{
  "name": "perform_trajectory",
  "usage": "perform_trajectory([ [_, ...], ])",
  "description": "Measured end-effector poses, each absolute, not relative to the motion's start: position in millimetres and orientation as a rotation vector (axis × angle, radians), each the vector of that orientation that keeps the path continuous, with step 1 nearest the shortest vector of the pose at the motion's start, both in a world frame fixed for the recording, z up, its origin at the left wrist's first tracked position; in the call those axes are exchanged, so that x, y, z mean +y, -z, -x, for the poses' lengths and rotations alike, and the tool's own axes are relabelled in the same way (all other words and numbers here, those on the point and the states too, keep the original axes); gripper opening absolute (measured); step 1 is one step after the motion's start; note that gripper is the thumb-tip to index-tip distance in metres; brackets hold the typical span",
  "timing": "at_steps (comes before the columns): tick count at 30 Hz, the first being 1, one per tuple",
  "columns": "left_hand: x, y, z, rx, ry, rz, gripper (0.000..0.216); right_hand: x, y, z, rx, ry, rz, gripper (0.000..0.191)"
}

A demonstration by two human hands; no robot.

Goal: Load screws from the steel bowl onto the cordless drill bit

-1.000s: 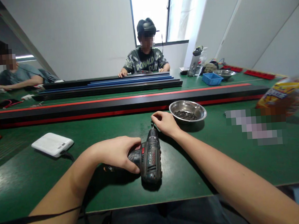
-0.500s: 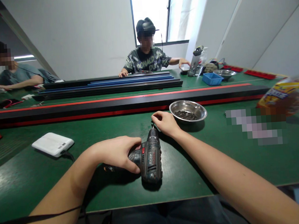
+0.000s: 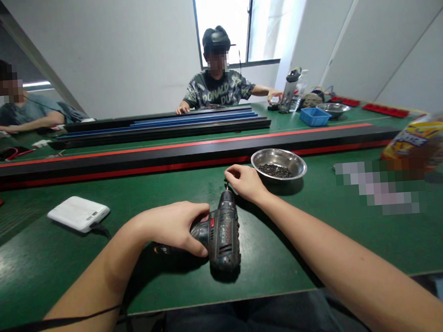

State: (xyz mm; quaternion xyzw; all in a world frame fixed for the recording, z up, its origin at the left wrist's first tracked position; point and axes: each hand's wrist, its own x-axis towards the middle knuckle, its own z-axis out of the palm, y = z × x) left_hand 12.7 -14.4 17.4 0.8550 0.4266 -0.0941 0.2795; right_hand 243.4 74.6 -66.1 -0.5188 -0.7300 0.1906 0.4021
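A dark cordless drill point(image 3: 222, 234) lies on the green table point(image 3: 324, 229) in front of me, its nose pointing away. My left hand point(image 3: 176, 227) is wrapped round the drill's handle. My right hand point(image 3: 245, 182) is at the drill's tip, fingers pinched together on something too small to make out. Just right of that hand stands a steel bowl point(image 3: 279, 163) holding small dark screws.
A long black and red rail point(image 3: 168, 157) runs across the table beyond my hands, with blue and black rails point(image 3: 158, 126) behind it. A white power bank point(image 3: 78, 214) lies to the left, a snack bag point(image 3: 420, 142) to the right. Two people sit at the far side.
My hands and the drill have stayed put. The person opposite has stretched an arm out to the right toward a bottle.
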Motion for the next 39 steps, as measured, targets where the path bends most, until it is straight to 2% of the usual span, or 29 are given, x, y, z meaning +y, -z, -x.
perform_trajectory([
  [39,-14.6,-19.0,-13.4,1.139,0.250,-2.306,0.064,73.7,64.9,-243.3,-1.856,-0.471,1.323,0.016],
])
